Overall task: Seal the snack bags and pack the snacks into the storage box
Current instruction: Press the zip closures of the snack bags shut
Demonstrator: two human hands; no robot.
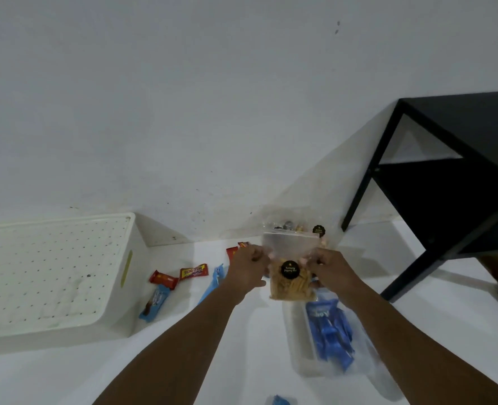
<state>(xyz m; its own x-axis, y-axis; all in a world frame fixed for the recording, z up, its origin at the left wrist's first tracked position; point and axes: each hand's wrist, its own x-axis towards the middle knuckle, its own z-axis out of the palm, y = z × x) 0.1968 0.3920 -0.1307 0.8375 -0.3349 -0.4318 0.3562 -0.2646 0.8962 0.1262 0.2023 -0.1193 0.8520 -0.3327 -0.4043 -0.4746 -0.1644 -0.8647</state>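
Note:
A clear zip bag of yellow stick snacks [291, 283] with a round black label hangs upright in the air over the white floor. My left hand [249, 266] pinches its left edge and my right hand [328, 266] pinches its right edge, both just below the zip strip. Beneath it lies a clear storage box [300, 340] with several blue snack packs [331, 328] inside. Behind the held bag a second clear bag [319, 229] with a black label stands against the wall.
A white perforated lid [46, 273] covers a white bin at left. Loose wrapped snacks lie on the floor: a red bar [163, 279], a red-yellow pack [193, 271], blue packs [154, 302]. A black metal table [446, 171] stands at right.

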